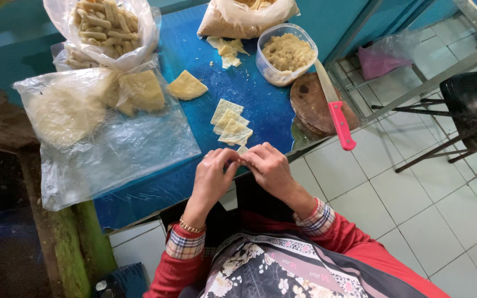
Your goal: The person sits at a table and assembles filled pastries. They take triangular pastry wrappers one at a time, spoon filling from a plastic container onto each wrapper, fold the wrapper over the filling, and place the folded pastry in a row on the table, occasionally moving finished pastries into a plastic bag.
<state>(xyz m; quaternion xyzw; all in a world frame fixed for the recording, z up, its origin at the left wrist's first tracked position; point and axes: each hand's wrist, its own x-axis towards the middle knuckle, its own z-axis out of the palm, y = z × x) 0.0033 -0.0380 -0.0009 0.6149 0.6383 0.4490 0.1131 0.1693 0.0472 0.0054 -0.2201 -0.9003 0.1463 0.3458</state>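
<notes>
**A:** So what are the hands doing here? The left hand and right hand meet right at the near edge of the blue counter, fingertips pinched together on a small pale dough piece. Both look closed around it, though the fingers hide most of it.

**B:** Yeah, looks like a fold or a roll between the fingertips. Holding it just off the edge makes sense to me, wrists hang free above the lap instead of resting on the counter.

**A:** The stack of cut dough squares sits just beyond the hands, within easy reach I'd guess. The tub of filling is farther back, on the right.

**B:** And the knife with the pink handle lies on the round wooden board at the right edge, handle sticking out past the counter. That's the one spot I'd watch.

**A:** Left side is crowded: a big plastic sheet with dough and a bag of finished rolls at the far left. Open room is basically the strip in the middle.

**B:** Right of the counter it's just tiled floor and a dark chair, well apart.
</notes>
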